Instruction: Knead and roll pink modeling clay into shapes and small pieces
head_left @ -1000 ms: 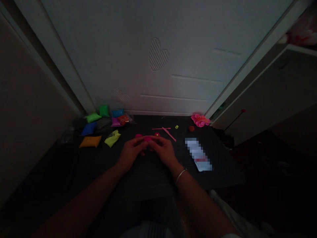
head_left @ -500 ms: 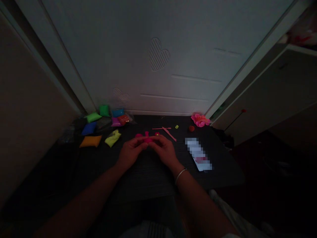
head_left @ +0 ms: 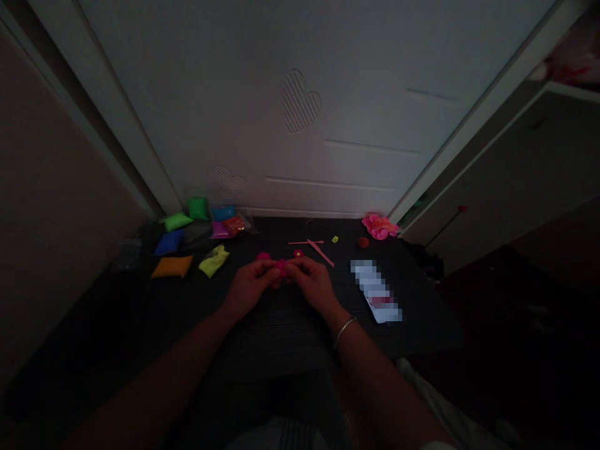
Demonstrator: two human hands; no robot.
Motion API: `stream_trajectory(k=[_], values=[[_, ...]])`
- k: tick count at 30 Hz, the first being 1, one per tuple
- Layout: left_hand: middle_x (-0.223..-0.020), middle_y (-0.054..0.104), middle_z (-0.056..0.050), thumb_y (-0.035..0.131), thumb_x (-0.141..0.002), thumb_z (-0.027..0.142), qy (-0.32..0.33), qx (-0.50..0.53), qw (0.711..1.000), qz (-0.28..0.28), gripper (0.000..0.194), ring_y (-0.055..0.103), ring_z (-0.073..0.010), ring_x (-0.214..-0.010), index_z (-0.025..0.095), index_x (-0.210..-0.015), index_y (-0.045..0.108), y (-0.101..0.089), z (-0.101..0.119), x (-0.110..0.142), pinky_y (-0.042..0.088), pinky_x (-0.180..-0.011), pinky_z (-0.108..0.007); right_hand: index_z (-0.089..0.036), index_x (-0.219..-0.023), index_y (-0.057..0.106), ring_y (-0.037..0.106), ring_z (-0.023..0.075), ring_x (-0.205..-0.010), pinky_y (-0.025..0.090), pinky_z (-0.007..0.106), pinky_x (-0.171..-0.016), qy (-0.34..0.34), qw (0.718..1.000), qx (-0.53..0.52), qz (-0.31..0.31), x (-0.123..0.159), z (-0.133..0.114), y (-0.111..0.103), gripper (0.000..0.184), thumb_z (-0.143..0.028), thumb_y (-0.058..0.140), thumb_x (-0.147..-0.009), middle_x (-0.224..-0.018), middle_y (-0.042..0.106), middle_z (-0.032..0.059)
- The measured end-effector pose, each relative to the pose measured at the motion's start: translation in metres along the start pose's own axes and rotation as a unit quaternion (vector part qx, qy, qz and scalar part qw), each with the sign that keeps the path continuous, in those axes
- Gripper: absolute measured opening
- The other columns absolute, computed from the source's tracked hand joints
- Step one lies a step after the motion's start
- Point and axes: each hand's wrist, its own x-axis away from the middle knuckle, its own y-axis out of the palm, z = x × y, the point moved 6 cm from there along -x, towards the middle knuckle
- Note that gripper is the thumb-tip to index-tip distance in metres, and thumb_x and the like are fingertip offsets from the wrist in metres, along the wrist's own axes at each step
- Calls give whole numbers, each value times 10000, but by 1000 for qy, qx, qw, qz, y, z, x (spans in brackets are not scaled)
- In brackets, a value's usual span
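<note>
A small piece of pink modelling clay is pinched between the fingertips of my left hand and my right hand. Both hands are closed around it, so its full shape is partly hidden. Just beyond my left fingers lies another pink lump. A small pink flower with a yellow centre sits past my right fingertips. Two thin pink modelling tools, one straight and one blade-like, lie crossed behind the flower.
Left on the dark table are coloured clay packets, including an orange one, a blue one and a yellow one. Right are a phone-like pixelated object, a reddish-brown lump, a yellow bit and pink petals.
The pink clay has been turned between my fingers: a stub that pointed away half a second ago no longer shows. Both hands keep nearly the same place.
</note>
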Motion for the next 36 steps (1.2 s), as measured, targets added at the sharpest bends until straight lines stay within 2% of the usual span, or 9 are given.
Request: stream_trajectory(k=[3, 6, 11, 15, 18, 22, 25, 30, 36], values=[[-720, 661, -21, 677, -634, 344, -18, 38, 999, 1, 284, 602, -135, -628, 147, -837, 648, 1, -1, 1, 489, -587, -258, -181, -775, 660, 567, 113, -579, 459, 229, -559, 14, 1000, -9, -2, 0, 1, 1, 167, -327, 609, -713, -669, 638, -8], [-712, 655, -21, 673, -638, 348, -30, 31, 999, 4, 279, 599, -128, -626, 138, -819, 646, 2, -1, 2, 491, -575, -244, -180, -802, 665, 584, 127, -629, 464, 236, -581, 25, 1000, -14, -8, -1, 4, 2, 193, -330, 634, -685, -718, 655, 3], [-686, 650, -18, 672, -632, 372, -40, 20, 999, 13, 290, 598, -127, -609, 135, -794, 633, 1, -2, 1, 490, -566, -245, -187, -810, 671, 553, 106, -565, 435, 225, -548, 21, 1000, -2, -15, -2, 5, 4, 197, -343, 593, -719, -669, 640, -10], [-755, 658, -18, 653, -653, 396, -38, 53, 997, 32, 321, 613, -128, -651, 152, -857, 612, -1, -2, 1, 499, -587, -249, -179, -874, 643, 557, 105, -585, 442, 228, -571, 45, 998, -46, 1, -4, 11, 4, 273, -333, 667, -649, -699, 637, -10], [-786, 660, -18, 651, -664, 381, -45, 54, 997, 24, 330, 614, -127, -671, 162, -907, 612, 0, -2, 2, 503, -605, -254, -169, -832, 649, 563, 111, -612, 441, 230, -581, 47, 998, -37, -1, -4, 13, 3, 252, -331, 674, -640, -728, 646, 7], [-769, 656, -30, 684, -633, 355, -56, 32, 998, 25, 327, 608, -132, -677, 137, -872, 634, -2, -2, 2, 501, -597, -246, -170, -855, 663, 557, 104, -602, 431, 230, -580, 50, 998, -22, -5, -3, 13, 2, 248, -333, 644, -670, -750, 658, 14], [-783, 657, -31, 691, -629, 334, -57, 44, 997, 34, 321, 601, -122, -673, 136, -876, 640, -4, -4, 1, 500, -592, -235, -172, -849, 669, 564, 106, -607, 430, 230, -580, 69, 997, -22, -14, -2, 11, 4, 266, -338, 669, -640, -728, 660, 7], [-716, 655, -21, 697, -631, 304, -81, 59, 995, 20, 256, 593, -98, -621, 127, -811, 652, -3, -10, -1, 493, -583, -209, -163, -778, 678, 545, 92, -547, 421, 223, -552, 104, 993, -50, -10, -1, 12, 6, 230, -326, 685, -615, -620, 638, -19], [-632, 639, -12, 679, -651, 332, -120, 92, 988, 12, 244, 588, -96, -553, 132, -783, 634, 0, -13, 1, 489, -525, -206, -161, -755, 682, 551, 88, -553, 435, 227, -569, 111, 986, -119, -29, -2, 17, 8, 246, -379, 660, -643, -622, 638, -12]])
